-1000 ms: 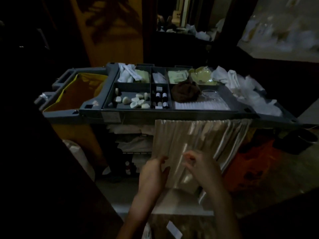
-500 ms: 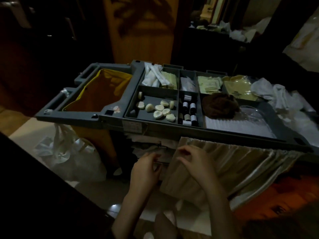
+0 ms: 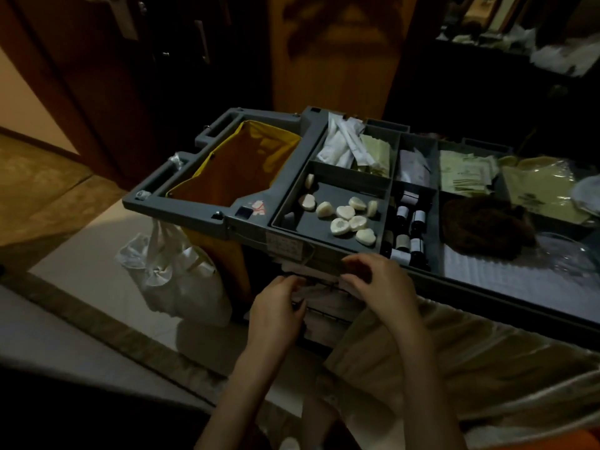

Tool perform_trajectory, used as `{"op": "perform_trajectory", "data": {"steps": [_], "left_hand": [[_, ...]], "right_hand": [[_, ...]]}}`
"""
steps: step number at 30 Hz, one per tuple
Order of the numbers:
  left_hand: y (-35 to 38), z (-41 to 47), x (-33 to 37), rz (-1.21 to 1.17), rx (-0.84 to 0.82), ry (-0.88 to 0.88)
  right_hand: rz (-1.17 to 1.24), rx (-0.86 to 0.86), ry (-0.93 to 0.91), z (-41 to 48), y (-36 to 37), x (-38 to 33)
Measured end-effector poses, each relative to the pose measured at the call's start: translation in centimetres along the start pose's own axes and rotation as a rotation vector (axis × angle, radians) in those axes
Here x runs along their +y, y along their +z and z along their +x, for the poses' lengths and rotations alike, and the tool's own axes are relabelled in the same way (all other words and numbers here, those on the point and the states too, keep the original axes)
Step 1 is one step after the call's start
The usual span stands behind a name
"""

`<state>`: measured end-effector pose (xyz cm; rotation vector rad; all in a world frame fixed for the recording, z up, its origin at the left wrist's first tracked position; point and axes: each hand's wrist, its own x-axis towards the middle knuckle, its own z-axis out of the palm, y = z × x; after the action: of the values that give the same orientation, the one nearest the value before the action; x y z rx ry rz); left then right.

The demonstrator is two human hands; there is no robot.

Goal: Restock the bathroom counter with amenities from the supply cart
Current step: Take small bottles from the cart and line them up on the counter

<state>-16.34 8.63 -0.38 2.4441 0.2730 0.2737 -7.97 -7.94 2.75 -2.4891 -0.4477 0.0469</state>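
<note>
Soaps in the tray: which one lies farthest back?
The soap alone in the compartment's back left corner; the other soaps cluster toward the front right.

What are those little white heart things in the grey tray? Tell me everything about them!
The small pale heart-shaped soaps look smooth and waxy. Several lie loose and scattered on the floor of one grey plastic cart compartment, most flat, some touching each other, one propped against the far wall.
</note>
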Motion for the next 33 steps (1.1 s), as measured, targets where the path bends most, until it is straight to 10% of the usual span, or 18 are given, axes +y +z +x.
{"op": "perform_trajectory", "data": {"steps": [9,24,33], "left_hand": [[3.4,6.8,5.1,-0.074,-0.065,0.165],[11.4,15.0,8.8,-0.19,-0.02,0.292],[11.6,16.2,9.8,-0.628,0.132,0.102]], "right_hand": [[0.034,0.056,0.145,4.5,-5.0,6.9],[-0.145,-0.317,-0.051,9.4,-5.5,12.3],[0.964,-0.18,0.131,13.4,-6.8,13.5]]}}
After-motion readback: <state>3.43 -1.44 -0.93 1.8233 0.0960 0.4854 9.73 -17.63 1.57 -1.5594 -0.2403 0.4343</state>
